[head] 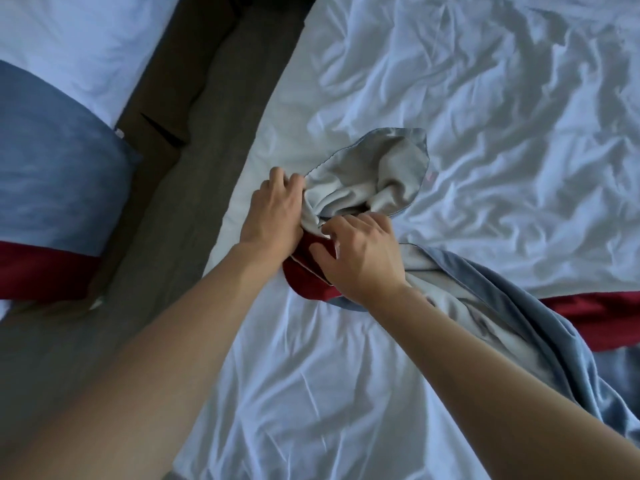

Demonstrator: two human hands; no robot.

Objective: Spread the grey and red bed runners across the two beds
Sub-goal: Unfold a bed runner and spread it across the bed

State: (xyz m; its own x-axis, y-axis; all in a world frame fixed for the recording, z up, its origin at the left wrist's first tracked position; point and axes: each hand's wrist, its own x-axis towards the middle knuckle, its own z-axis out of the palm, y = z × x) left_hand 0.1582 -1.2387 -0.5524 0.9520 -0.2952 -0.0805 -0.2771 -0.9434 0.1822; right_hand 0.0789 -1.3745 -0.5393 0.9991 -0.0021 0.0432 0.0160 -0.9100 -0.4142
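A grey and red bed runner (374,174) lies bunched and twisted on the white bed (485,98) in front of me, its pale lining turned up. My left hand (273,213) grips the crumpled end of the runner at its left side. My right hand (363,254) holds the folds just beside it, over the red edge (304,278). The rest of this runner trails off to the lower right, grey over a red band (595,317). On the other bed (69,36) at the left, a second grey and red runner (59,174) lies flat across the cover.
A strip of dark carpeted floor (194,188) runs between the two beds. The white cover of the near bed is wrinkled all over, with bare sheet above and below the runner.
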